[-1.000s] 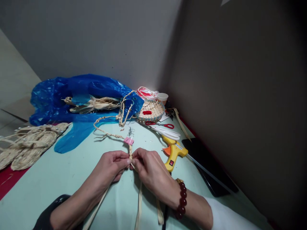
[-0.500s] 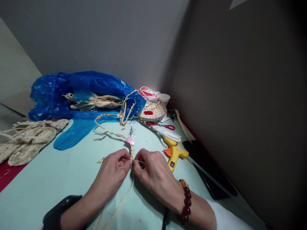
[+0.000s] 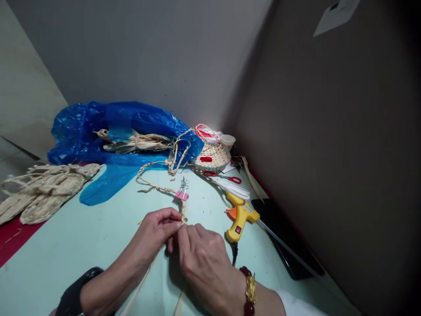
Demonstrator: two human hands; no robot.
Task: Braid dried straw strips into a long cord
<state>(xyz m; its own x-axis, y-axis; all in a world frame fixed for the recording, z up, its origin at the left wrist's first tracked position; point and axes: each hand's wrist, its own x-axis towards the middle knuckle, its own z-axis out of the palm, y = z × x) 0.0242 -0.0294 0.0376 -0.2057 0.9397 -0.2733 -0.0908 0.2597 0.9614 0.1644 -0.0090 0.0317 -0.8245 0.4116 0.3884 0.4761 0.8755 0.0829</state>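
A straw-coloured braided cord [image 3: 183,209] runs toward me from a pink binder clip [image 3: 182,195]. My left hand [image 3: 162,226] pinches the cord's near end between thumb and forefinger. Touching it from the right, my right hand [image 3: 205,252] is closed with its back turned up; its fingertips are mostly hidden, but they meet the strands at the cord's end. Loose pale strands [image 3: 141,283] trail down from the hands toward the front edge. Beyond the clip the cord curves left and back across the table.
A blue plastic bag [image 3: 131,112] with a straw bundle [image 3: 144,142] lies at the back. Woven sandals [image 3: 54,195] lie left. Toward the right are a shallow basket [image 3: 213,164], red-handled scissors [image 3: 233,179], a yellow glue gun [image 3: 238,224] and a dark flat tablet-like object [image 3: 286,245].
My right hand has rolled over and come nearer to me and left, against my left hand. My left hand stays at the cord. The whole view has shifted slightly.
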